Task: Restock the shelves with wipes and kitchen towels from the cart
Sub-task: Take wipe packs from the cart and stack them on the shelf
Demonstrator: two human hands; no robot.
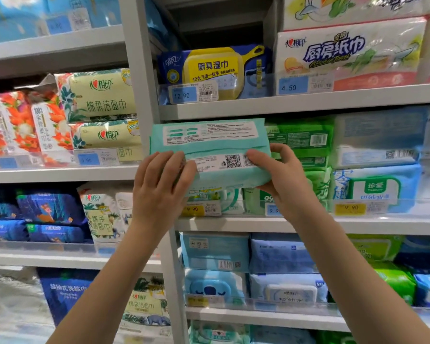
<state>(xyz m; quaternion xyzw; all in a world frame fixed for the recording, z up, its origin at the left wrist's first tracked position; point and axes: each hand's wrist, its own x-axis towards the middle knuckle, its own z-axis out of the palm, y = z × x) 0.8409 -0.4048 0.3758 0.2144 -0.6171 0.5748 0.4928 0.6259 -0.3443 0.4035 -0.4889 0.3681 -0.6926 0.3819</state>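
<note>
- While both bare arms reach up from below, the hands meet on a teal wipes pack (209, 142) held in front of the right-hand bay.
- The left hand (163, 192) shows its back to the camera. Its fingers are nearly straight and a little spread, laid flat on the lower left of the pack's face and hiding that corner.
- The left thumb rests on the white label strip beside the QR code. No finger visibly curls round an edge, so this hand presses rather than grips.
- The right hand (281, 180) clasps the pack's lower right end, with the thumb on top across the barcode and the fingers curled underneath and behind.
- The pack lies lengthwise with its printed back facing the camera. Its top edge is just beneath the upper shelf board (296, 104), and its left end is beside the grey upright post (140, 78).
- It sits between that board and the lower shelf board (358, 225), above shelved packs with a yellow price tag (193, 209). Whether it touches those packs cannot be told.
- Green wipes packs (301, 140) stand just beside it on the right, partly behind the right hand.
- On the board above are a blue-and-yellow kitchen wipes pack (214, 70) and, to its right, a white kitchen towel pack (345, 53).
</note>
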